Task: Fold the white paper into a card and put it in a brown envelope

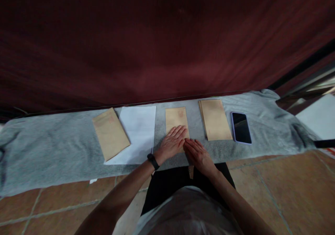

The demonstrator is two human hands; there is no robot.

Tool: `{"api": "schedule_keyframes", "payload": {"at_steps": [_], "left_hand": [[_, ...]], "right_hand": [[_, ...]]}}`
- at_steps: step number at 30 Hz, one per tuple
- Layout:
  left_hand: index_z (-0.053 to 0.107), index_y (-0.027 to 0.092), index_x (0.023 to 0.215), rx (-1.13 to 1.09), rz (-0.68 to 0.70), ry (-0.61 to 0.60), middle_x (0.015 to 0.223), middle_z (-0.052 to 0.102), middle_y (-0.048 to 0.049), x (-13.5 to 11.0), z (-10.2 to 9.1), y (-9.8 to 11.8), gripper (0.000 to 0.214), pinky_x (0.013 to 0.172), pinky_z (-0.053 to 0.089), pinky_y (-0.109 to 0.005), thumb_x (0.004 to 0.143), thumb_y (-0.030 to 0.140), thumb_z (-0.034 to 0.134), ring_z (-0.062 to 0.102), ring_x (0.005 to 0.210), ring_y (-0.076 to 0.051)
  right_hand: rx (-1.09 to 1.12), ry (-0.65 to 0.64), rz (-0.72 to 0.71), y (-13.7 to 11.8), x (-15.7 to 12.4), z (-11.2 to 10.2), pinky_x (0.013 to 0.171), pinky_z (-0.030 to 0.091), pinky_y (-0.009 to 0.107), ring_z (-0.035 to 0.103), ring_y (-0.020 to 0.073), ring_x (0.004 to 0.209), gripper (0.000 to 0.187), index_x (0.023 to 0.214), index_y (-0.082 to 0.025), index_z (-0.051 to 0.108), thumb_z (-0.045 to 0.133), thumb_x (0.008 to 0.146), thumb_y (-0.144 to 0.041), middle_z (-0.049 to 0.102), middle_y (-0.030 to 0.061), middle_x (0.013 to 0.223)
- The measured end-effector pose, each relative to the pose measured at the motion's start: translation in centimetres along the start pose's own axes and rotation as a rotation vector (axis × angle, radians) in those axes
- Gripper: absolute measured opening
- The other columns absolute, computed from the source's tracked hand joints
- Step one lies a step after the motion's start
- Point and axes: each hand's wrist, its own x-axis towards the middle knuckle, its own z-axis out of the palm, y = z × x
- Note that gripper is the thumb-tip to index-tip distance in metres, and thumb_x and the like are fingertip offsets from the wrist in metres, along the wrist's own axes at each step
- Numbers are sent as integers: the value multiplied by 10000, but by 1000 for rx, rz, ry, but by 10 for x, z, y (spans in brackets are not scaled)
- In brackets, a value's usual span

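Note:
A brown paper envelope (175, 117) with a faint reddish print near its top right lies on the grey cloth in front of me. My left hand (172, 142) rests flat on its lower half, fingers stretched out, and wears a dark band at the wrist. Beside it, my right hand (198, 154) touches the envelope's lower right edge with its fingers extended close together. Both hands cover the envelope's lower end. To the right is a stack of brown envelopes (216, 119). On the left, another brown envelope or pile (111, 133) lies slanted, partly over white paper (140, 133).
A phone (241, 127) with a pale purple edge lies right of the stack. The grey cloth (52, 144) covers a long, narrow surface. A dark red upright panel (167, 53) borders its far side. Tiled floor (282, 186) shows along the near side.

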Motion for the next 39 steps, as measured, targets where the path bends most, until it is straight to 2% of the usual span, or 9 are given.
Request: {"api": "schedule_keyframes", "payload": {"at_steps": [6,11,14,20,24,28,32,39], "left_hand": [[328,155,1579,-13,33,-15,1650,354,-85,-33,-3,16,548,1281,226,-405,1063,339,359,265,1548,-191],[349,143,1568,-26,34,-29,1639,366,-109,-57,-11,28,586,1266,255,-401,1053,415,409,302,1535,-211],[385,136,1549,-24,31,-22,1630,380,-121,-70,-13,35,597,1258,271,-405,1042,445,444,327,1525,-229],[392,148,1546,0,29,-10,1627,386,-114,-90,-10,42,595,1257,276,-412,1039,453,451,325,1525,-237],[386,159,1549,-11,35,-8,1624,395,-103,-93,-8,42,603,1257,282,-414,1037,471,447,323,1526,-228],[379,154,1554,-31,37,-6,1634,377,-97,-92,-8,41,614,1256,283,-403,1040,487,431,316,1530,-226],[376,155,1557,-39,39,0,1635,371,-109,-93,-7,40,621,1253,289,-408,1037,490,438,318,1528,-232],[422,150,1525,-63,31,33,1588,452,-120,-92,-3,41,600,1230,333,-414,1033,491,452,395,1490,-240]], "right_hand": [[76,-40,3,1,-11,-12,1209,391,516,524,240,1392,438,1484,-227,513,405,1061,-258,566,104,1496],[181,4,4,10,1,-21,1189,433,479,571,212,1340,398,1406,-230,595,389,1074,-302,640,79,1414],[132,7,-40,17,23,-23,1209,406,481,510,220,1405,434,1444,-188,563,374,1074,-314,587,100,1476],[-71,-126,-190,26,91,-7,1272,276,459,310,209,1531,511,1545,-188,428,411,1068,-371,371,78,1636],[-179,-171,-216,34,134,13,1277,243,477,325,230,1525,497,1536,-212,441,436,1058,-349,353,62,1644],[-223,-158,-177,40,160,24,1285,208,492,341,245,1517,516,1547,-160,416,397,1068,-350,374,90,1633],[-212,-132,-160,35,157,27,1287,202,491,337,248,1519,562,1568,-163,379,424,1056,-390,373,89,1633],[-159,-201,-295,16,115,18,1281,220,453,356,237,1508,596,1559,-116,381,442,1056,-429,383,133,1623]]}}
